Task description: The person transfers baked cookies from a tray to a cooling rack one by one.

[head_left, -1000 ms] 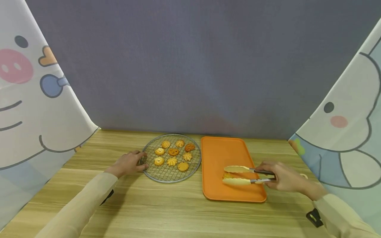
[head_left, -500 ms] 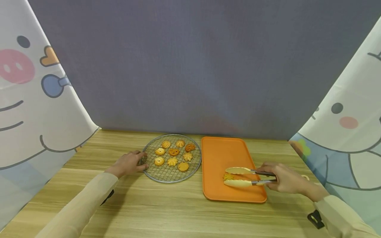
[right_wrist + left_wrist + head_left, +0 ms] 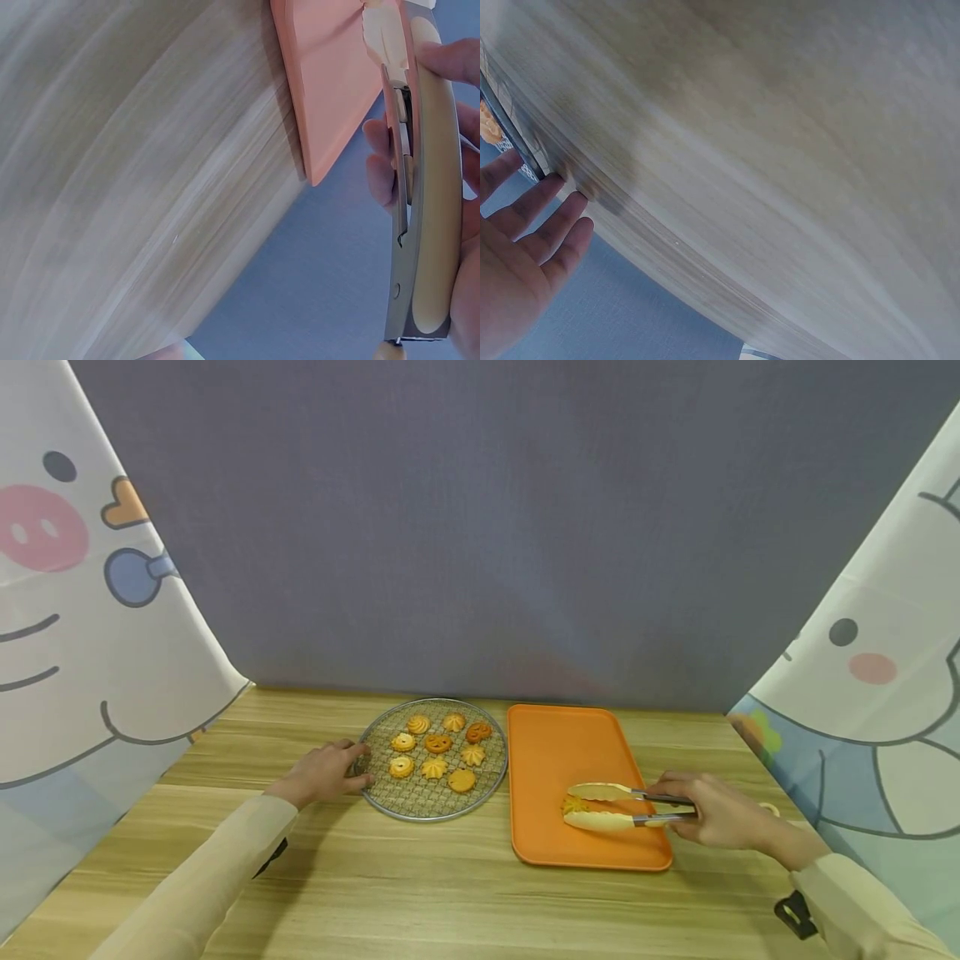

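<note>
My left hand rests at the left edge of a round wire rack. In the left wrist view its fingers are nearly straight, with the tips by the metal rim. Several cookies lie on the rack, among them a pretzel-shaped cookie and a star-shaped cookie. My right hand grips a pair of tongs over an orange tray. The pale tong tips stand on either side of a yellow cookie on the tray; whether they touch it I cannot tell.
The rack and tray stand side by side on a wooden table, close to a grey back panel. Printed cartoon cloths flank the table left and right. The tongs' handle reaches over the tray's right edge.
Compared with one second ago, the tongs have shifted slightly to the right and toward me, showing more of the cookie. During the last half second little moves. My left hand stays in place.
</note>
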`<move>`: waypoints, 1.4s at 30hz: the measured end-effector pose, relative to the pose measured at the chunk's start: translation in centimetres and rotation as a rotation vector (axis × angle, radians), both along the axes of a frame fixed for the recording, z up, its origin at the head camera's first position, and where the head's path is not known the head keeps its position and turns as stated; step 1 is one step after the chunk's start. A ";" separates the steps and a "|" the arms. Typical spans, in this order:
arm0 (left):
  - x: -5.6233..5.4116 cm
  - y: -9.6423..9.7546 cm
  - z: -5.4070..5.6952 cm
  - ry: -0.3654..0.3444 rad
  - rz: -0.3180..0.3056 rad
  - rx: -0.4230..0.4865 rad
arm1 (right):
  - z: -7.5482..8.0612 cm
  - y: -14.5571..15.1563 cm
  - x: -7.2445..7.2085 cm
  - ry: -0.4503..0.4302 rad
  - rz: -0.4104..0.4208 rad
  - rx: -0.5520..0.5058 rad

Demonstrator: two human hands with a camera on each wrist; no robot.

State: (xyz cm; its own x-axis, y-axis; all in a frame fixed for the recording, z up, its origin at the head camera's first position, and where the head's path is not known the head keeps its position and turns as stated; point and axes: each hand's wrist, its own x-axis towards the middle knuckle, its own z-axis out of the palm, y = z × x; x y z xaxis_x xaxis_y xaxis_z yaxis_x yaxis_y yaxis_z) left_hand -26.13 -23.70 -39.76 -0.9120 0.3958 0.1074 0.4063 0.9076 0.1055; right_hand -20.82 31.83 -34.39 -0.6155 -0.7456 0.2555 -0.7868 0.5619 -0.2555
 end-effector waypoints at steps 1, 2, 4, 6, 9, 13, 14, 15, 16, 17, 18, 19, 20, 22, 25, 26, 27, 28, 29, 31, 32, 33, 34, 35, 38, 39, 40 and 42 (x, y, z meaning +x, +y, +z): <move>0.0 0.0 0.0 -0.001 0.000 0.001 | 0.0 0.0 0.0 -0.004 0.001 -0.003; 0.0 0.0 0.0 -0.002 0.000 0.001 | 0.0 0.0 0.0 -0.006 0.002 -0.005; 0.0 0.0 0.0 -0.004 0.001 0.002 | 0.0 -0.1 -0.1 -0.005 0.009 -0.010; 0.0 0.0 0.0 -0.005 0.003 0.000 | 0.0 -0.1 -0.1 -0.001 0.018 -0.016; 0.0 0.0 0.0 -0.004 0.003 -0.002 | 0.0 -0.2 -0.1 0.011 0.037 -0.028; 0.0 0.0 0.0 -0.004 0.003 -0.004 | 0.1 -0.1 -0.1 0.045 0.041 -0.038; 0.0 0.0 0.1 -0.004 0.004 -0.003 | 0.2 -0.1 -0.2 0.056 0.038 -0.039; 0.1 0.0 0.1 -0.004 0.005 -0.003 | 0.2 -0.2 -0.2 0.067 0.037 -0.038; 0.1 0.0 0.1 -0.005 0.004 -0.004 | 0.2 -0.2 -0.3 0.074 0.032 -0.037; 0.1 0.0 0.1 -0.004 0.005 -0.004 | 0.3 -0.2 -0.3 0.083 0.031 -0.035; 0.1 0.1 0.1 -0.004 0.004 -0.006 | 0.3 -0.2 -0.3 0.089 0.028 -0.035; 0.1 0.1 0.1 -0.004 0.005 -0.006 | 0.3 -0.3 -0.3 0.087 0.027 -0.033; 0.1 0.1 0.1 -0.003 0.005 -0.006 | 0.4 -0.3 -0.4 0.087 0.024 -0.031; 0.2 0.1 0.1 -0.002 0.005 -0.006 | 0.4 -0.5 -0.4 0.092 0.016 -0.028; 0.2 0.1 0.1 -0.002 0.006 -0.006 | 0.4 -0.9 -0.6 0.106 0.003 -0.021; 0.2 0.1 0.1 0.000 0.005 -0.005 | 0.5 -1.1 -0.6 0.112 -0.001 -0.018; 0.2 0.1 0.1 0.000 0.005 -0.004 | 0.5 -1.3 -0.7 0.117 -0.002 -0.016; 0.2 0.1 0.1 0.001 0.004 -0.004 | 0.5 -1.5 -0.8 0.120 -0.002 -0.012; 0.2 0.1 0.1 0.003 0.003 -0.003 | 0.5 -1.7 -0.9 0.121 -0.002 -0.008; 0.2 0.1 0.1 0.006 0.002 -0.001 | 0.5 -2.2 -1.0 0.118 -0.005 0.002; 0.2 0.1 0.0 0.007 0.001 0.000 | 0.5 -2.4 -1.1 0.113 -0.008 0.008; 0.2 0.1 0.0 0.009 0.001 -0.001 | 0.5 -2.7 -1.2 0.108 -0.012 0.017; 0.2 0.1 0.0 0.008 0.000 0.000 | 0.5 -3.0 -1.2 0.102 -0.019 0.026; 0.2 0.1 0.0 0.007 0.000 0.001 | 0.5 -3.2 -1.3 0.097 -0.026 0.034; 0.2 0.1 0.0 0.006 0.001 0.000 | 0.3 -4.0 -1.7 0.093 -0.026 0.040; 0.2 0.1 0.0 0.006 0.002 -0.001 | 0.2 -4.3 -1.9 0.094 -0.020 0.040; 0.2 0.1 0.0 0.004 0.003 0.001 | 0.2 -4.6 -2.0 0.092 -0.014 0.036; 0.2 0.1 0.1 0.008 0.003 0.001 | 0.1 -5.1 -2.2 0.087 0.001 0.029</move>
